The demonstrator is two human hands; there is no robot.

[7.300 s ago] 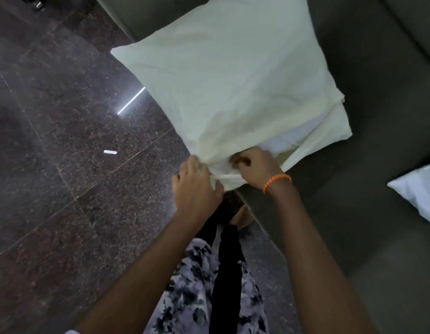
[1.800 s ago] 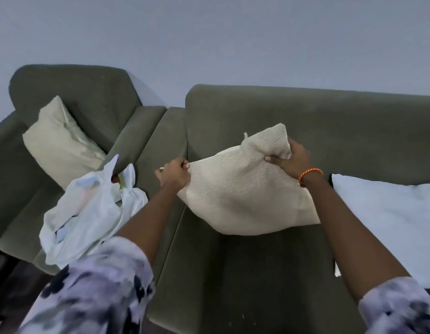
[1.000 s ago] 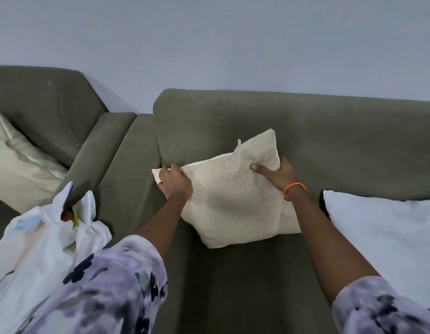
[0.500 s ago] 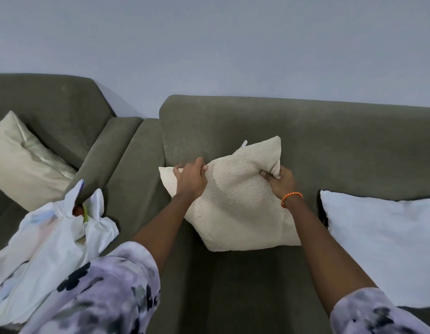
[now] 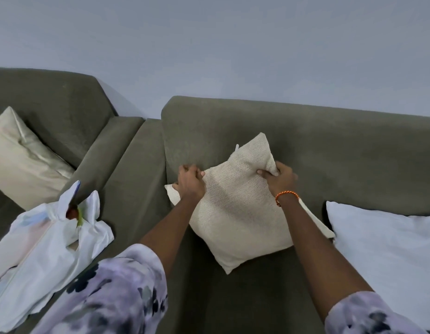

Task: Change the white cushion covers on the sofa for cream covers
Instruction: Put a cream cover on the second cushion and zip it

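Observation:
A cream woven cushion leans tilted against the backrest of the olive sofa, one corner pointing up. My left hand grips its left edge near the sofa's armrest. My right hand, with an orange band at the wrist, pinches the upper right edge. A white cushion lies on the seat to the right, touching the cream one's corner. Another cream cushion rests on the adjoining armchair at far left.
A crumpled white plastic bag with cloth inside lies on the armchair's seat edge at lower left. A plain grey wall stands behind the sofa. The seat in front of the cream cushion is bare olive fabric.
The cream cushion has turned so its corner points more steeply up. My right hand shifted along its upper right edge and my left hand stayed on the left edge.

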